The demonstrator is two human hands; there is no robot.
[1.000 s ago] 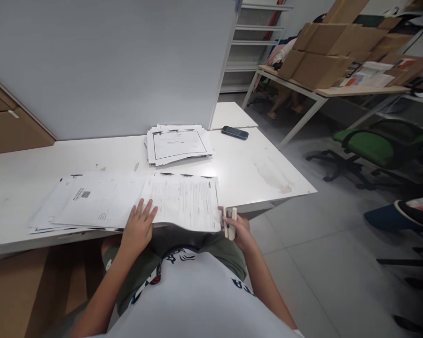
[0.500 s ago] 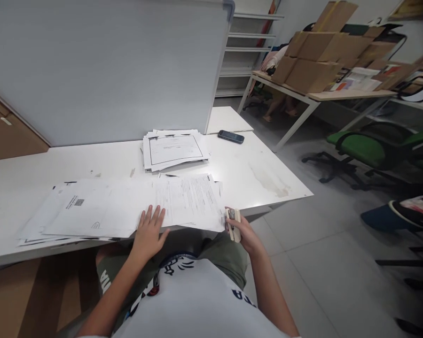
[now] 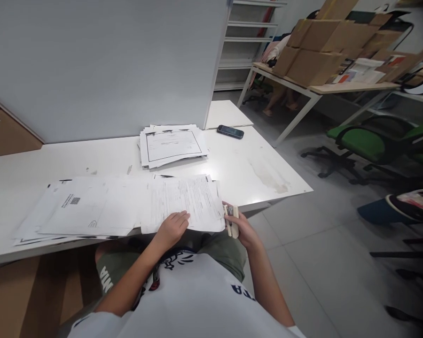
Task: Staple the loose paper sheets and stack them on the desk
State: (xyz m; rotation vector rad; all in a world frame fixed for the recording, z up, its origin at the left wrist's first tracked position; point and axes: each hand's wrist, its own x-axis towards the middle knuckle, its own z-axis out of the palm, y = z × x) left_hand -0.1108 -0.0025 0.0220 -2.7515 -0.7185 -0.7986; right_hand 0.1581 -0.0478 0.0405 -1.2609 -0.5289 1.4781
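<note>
A printed sheaf of paper (image 3: pixel 186 202) lies at the near edge of the white table (image 3: pixel 254 173), overhanging it a little. My left hand (image 3: pixel 172 227) grips its near edge with curled fingers. My right hand (image 3: pixel 241 230) is closed round a cream stapler (image 3: pixel 231 219) held at the sheaf's right corner. To the left, more printed sheets (image 3: pixel 77 211) are spread across the table.
A second stack of papers (image 3: pixel 172 145) sits further back, with a dark phone (image 3: pixel 230 131) to its right. A grey partition stands behind the table. Green office chairs (image 3: pixel 366 145) and a table piled with cardboard boxes (image 3: pixel 317 51) are on the right.
My left hand has slid right along the sheaf and curled from flat onto its near edge. The stapler stays at the right corner.
</note>
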